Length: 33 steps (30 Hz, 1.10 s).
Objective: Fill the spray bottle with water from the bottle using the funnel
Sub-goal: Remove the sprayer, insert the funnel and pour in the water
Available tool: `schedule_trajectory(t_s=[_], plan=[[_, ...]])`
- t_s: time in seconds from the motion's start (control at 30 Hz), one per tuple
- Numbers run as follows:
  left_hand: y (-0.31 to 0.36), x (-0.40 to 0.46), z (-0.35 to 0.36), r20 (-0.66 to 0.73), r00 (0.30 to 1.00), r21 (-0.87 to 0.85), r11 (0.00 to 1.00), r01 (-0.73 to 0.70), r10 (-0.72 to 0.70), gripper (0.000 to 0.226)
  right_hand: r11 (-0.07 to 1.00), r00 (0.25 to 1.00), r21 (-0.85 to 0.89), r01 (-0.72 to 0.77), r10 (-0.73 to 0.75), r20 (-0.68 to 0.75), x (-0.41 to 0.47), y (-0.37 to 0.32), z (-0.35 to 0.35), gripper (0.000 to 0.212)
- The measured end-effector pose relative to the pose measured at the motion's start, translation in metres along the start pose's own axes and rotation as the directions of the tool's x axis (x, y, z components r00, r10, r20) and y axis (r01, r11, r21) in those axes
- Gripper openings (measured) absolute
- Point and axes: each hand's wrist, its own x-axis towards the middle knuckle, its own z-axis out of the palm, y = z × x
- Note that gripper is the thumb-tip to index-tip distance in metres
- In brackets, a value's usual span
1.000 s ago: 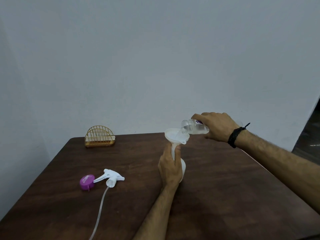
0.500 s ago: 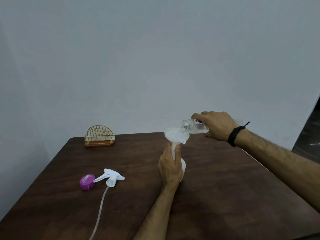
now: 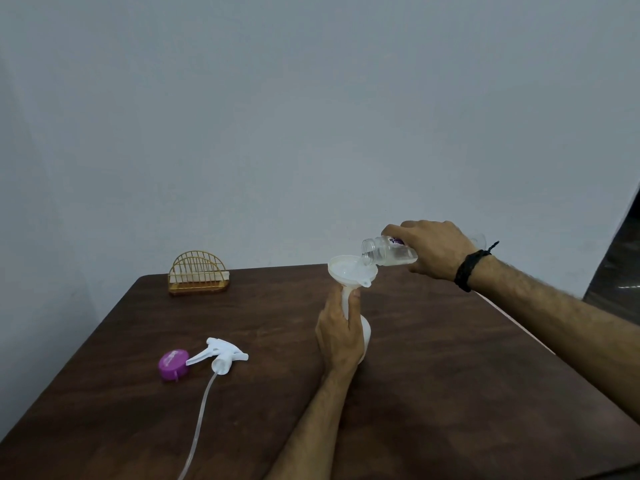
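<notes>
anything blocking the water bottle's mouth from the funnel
Nothing visible does. The right hand tips the water bottle so its mouth hangs over the open funnel, seated in the spray bottle held by the left hand.

Both forearms are bare, with no sleeves showing; the right wrist wears a black braided wristband (image 3: 467,270), its loose knotted end sticking out; the left wrist is bare.
</notes>
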Motion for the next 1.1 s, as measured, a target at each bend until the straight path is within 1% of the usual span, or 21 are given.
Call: schedule_trajectory(t_s=[0.2, 0.43, 0.77, 0.9, 1.03, 1.1], plan=[[0.001, 0.000, 0.000, -0.009, 1.000, 0.011, 1.000, -0.005, 0.005, 0.032, 1.000, 1.000, -0.016, 0.006, -0.006, -0.022, 0.001, -0.001, -0.002, 0.049], [0.000, 0.000, 0.001, -0.003, 1.000, 0.014, 1.000, -0.004, 0.005, 0.038, 0.998, 0.999, -0.052, 0.023, -0.025, -0.030, 0.001, -0.003, -0.006, 0.049], [0.001, 0.000, -0.001, 0.009, 1.000, 0.023, 1.000, -0.011, 0.011, 0.028, 0.991, 0.996, -0.123, 0.043, -0.052, -0.078, 0.001, -0.009, -0.012, 0.048], [-0.001, 0.001, 0.000, 0.006, 0.999, 0.034, 0.999, -0.039, 0.039, 0.029, 0.991, 0.995, -0.124, 0.041, -0.052, -0.080, 0.002, -0.009, -0.015, 0.050], [-0.005, 0.000, 0.003, 0.006, 1.000, 0.022, 1.000, -0.010, 0.010, 0.034, 0.993, 0.996, -0.111, 0.036, -0.044, -0.075, 0.002, -0.011, -0.017, 0.048], [-0.005, 0.000, 0.003, 0.007, 1.000, 0.017, 1.000, -0.007, 0.007, 0.031, 0.994, 0.996, -0.102, 0.037, -0.045, -0.078, 0.003, -0.012, -0.016, 0.047]])
